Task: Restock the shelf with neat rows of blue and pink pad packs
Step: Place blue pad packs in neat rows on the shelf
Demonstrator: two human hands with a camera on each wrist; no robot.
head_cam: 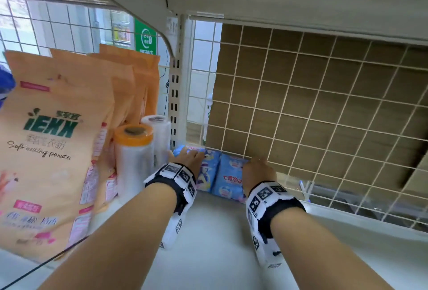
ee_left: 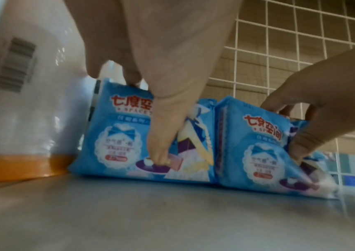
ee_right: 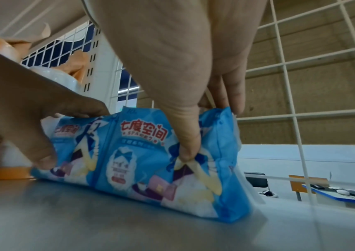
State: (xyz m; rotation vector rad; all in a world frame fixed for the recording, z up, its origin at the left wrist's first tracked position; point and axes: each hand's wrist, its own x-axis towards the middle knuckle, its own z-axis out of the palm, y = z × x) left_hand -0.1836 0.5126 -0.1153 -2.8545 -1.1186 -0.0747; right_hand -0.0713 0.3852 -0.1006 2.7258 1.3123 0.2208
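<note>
Our left hand (head_cam: 187,162) grips the left blue pad pack (ee_left: 125,135), thumb in front, fingers over the top; our right hand (head_cam: 258,171) grips the right blue pad pack (ee_right: 150,152) likewise. Both stand side by side against the shelf's (head_cam: 220,232) wire-grid back (head_cam: 301,116).

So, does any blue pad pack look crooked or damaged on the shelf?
Nothing looks damaged. The two blue plastic pad packs, left and right, stand upright, touching, by the wire grid back; the left hand and right hand each pinch one.

Left of the left hand (head_cam: 185,160) stand two wrapped plastic rolls (head_cam: 134,150), with orange powder bags (head_cam: 53,141) beyond them. Behind both hands, cardboard (head_cam: 312,95) backs a wire grid (head_cam: 254,109).
</note>
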